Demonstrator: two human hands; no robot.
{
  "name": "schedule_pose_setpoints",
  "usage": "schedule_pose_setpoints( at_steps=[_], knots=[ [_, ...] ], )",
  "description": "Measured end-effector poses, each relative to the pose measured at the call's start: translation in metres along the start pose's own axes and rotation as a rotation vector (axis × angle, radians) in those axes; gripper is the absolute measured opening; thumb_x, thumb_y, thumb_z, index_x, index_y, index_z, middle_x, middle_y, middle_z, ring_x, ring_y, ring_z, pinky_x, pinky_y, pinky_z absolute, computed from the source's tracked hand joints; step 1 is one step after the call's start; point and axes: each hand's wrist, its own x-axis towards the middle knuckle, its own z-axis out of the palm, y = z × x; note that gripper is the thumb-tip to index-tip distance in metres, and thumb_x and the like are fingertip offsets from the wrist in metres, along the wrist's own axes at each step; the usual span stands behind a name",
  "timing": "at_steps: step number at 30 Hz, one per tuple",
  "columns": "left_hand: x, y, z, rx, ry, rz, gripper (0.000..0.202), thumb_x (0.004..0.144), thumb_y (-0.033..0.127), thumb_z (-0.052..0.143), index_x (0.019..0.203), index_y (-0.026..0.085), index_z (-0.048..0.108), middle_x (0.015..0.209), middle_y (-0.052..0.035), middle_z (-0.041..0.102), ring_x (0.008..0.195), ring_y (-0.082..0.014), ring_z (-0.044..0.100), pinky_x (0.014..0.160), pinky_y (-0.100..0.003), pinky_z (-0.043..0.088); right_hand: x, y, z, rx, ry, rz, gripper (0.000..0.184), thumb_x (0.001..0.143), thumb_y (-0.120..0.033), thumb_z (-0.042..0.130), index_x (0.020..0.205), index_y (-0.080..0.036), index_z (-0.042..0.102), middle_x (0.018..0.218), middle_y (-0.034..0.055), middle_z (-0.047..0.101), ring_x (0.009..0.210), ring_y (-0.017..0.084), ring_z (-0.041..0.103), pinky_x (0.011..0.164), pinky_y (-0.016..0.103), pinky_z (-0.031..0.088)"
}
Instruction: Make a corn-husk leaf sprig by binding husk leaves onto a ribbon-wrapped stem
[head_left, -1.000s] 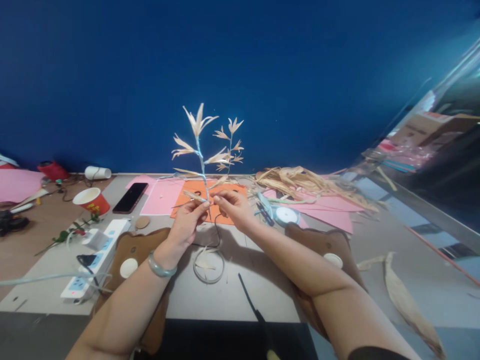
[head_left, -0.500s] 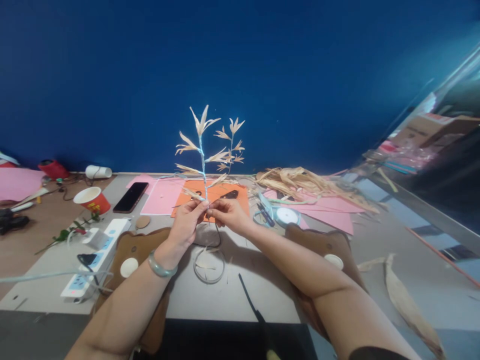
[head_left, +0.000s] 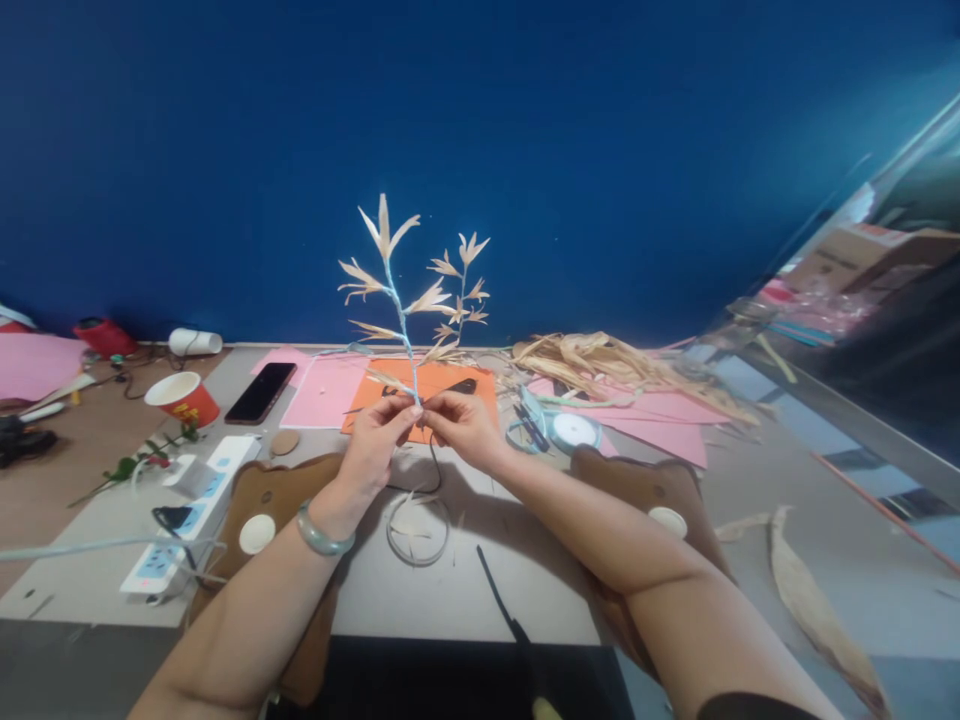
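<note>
A handmade flower stem (head_left: 399, 308), wrapped in pale blue with tan dried-husk petals, stands upright and leans a little left. Its lower end is pinched by my left hand (head_left: 379, 440), which wears a pale green bangle. My right hand (head_left: 469, 430) is closed at the same spot, thumb and forefinger pressed on the stem's base. A dark cord or wire hangs below the fingers. Behind, a second, smaller husk flower stem (head_left: 463, 290) stands near the wall. On the table under my hands lies a ring of pale cord (head_left: 418, 560).
Left are a power strip (head_left: 191, 510), a red paper cup (head_left: 184, 398) and a phone (head_left: 261, 393). Dried husks (head_left: 600, 365) pile at back right beside a tape roll (head_left: 575, 430). An orange sheet (head_left: 480, 385) lies ahead. Brown bear-shaped pads (head_left: 274, 500) lie under my forearms.
The top of the flower stem has tipped to the left, and its petals have turned. Both hands stay at the base, nearly in place.
</note>
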Motion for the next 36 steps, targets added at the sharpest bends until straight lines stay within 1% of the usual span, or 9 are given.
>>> schedule_pose_setpoints(
  at_steps=[8,13,18,20,22,25,29,32,36],
  knots=[
    [0.001,0.0,-0.001,-0.007,-0.019,0.004,0.026,0.061,0.032,0.079,0.075,0.013,0.068,0.061,0.0014,0.059,0.053,-0.0066,0.048,0.049,-0.019,0.034,-0.001,0.0,0.001,-0.004,0.003,0.02,0.025,0.072,-0.038,0.071,0.07,-0.013,0.064,0.049,-0.0032,0.054,0.04,0.006,0.046,0.04,0.019,0.036],
    [0.001,0.001,-0.002,-0.039,-0.059,0.039,0.024,0.065,0.033,0.077,0.075,0.013,0.068,0.062,0.0007,0.059,0.052,-0.0056,0.047,0.048,-0.019,0.033,-0.002,-0.003,0.001,0.014,0.001,0.022,0.026,0.07,-0.038,0.072,0.07,-0.014,0.063,0.05,-0.0031,0.055,0.04,0.006,0.046,0.04,0.019,0.036],
    [0.004,0.0,-0.001,-0.07,0.003,0.065,0.029,0.064,0.034,0.078,0.082,0.013,0.069,0.058,0.0015,0.058,0.045,-0.0045,0.043,0.041,-0.019,0.028,-0.002,-0.003,0.001,0.045,0.095,0.007,0.029,0.069,-0.04,0.073,0.078,-0.014,0.064,0.058,-0.001,0.06,0.043,0.006,0.046,0.04,0.02,0.038],
    [0.004,-0.001,0.0,-0.068,-0.005,0.079,0.03,0.063,0.034,0.079,0.082,0.013,0.069,0.056,0.0018,0.058,0.043,-0.0044,0.043,0.039,-0.018,0.028,-0.001,-0.002,0.0,0.051,0.142,0.005,0.032,0.069,-0.041,0.074,0.084,-0.015,0.066,0.058,-0.0014,0.059,0.043,0.006,0.045,0.04,0.02,0.039],
    [0.002,-0.001,0.002,-0.043,-0.02,0.071,0.03,0.064,0.034,0.078,0.081,0.012,0.07,0.055,0.0016,0.057,0.044,-0.005,0.045,0.04,-0.018,0.031,0.0,-0.001,0.0,0.061,0.162,-0.004,0.033,0.068,-0.041,0.074,0.088,-0.015,0.067,0.06,-0.001,0.06,0.044,0.006,0.045,0.04,0.02,0.039],
    [-0.002,0.0,0.005,-0.015,-0.026,0.04,0.03,0.064,0.034,0.078,0.081,0.011,0.07,0.056,0.0006,0.058,0.048,-0.0069,0.05,0.042,-0.019,0.036,0.002,0.001,-0.002,0.075,0.156,-0.024,0.028,0.069,-0.039,0.073,0.082,-0.015,0.069,0.059,-0.0005,0.06,0.043,0.006,0.045,0.041,0.021,0.037],
    [-0.004,0.0,0.007,-0.009,-0.012,0.025,0.031,0.062,0.035,0.079,0.08,0.011,0.071,0.058,-0.0004,0.059,0.052,-0.0088,0.053,0.044,-0.019,0.038,0.002,0.001,-0.002,0.088,0.159,-0.024,0.022,0.069,-0.036,0.073,0.074,-0.015,0.067,0.054,-0.0021,0.056,0.043,0.006,0.042,0.04,0.021,0.034],
    [-0.004,0.001,0.008,0.012,0.002,0.016,0.031,0.061,0.035,0.079,0.079,0.011,0.071,0.058,-0.001,0.06,0.052,-0.0094,0.054,0.044,-0.02,0.039,0.0,-0.001,-0.001,0.061,0.192,-0.043,0.021,0.069,-0.035,0.073,0.072,-0.016,0.064,0.057,-0.0013,0.058,0.046,0.007,0.044,0.043,0.021,0.035],
    [-0.005,0.003,0.009,0.027,0.008,0.019,0.031,0.062,0.035,0.079,0.079,0.01,0.071,0.056,-0.0011,0.06,0.05,-0.0091,0.053,0.045,-0.02,0.04,-0.003,-0.002,0.0,-0.029,0.232,-0.125,0.021,0.072,-0.035,0.071,0.072,-0.016,0.062,0.063,0.0007,0.06,0.05,0.008,0.047,0.047,0.023,0.039]
  ],
)
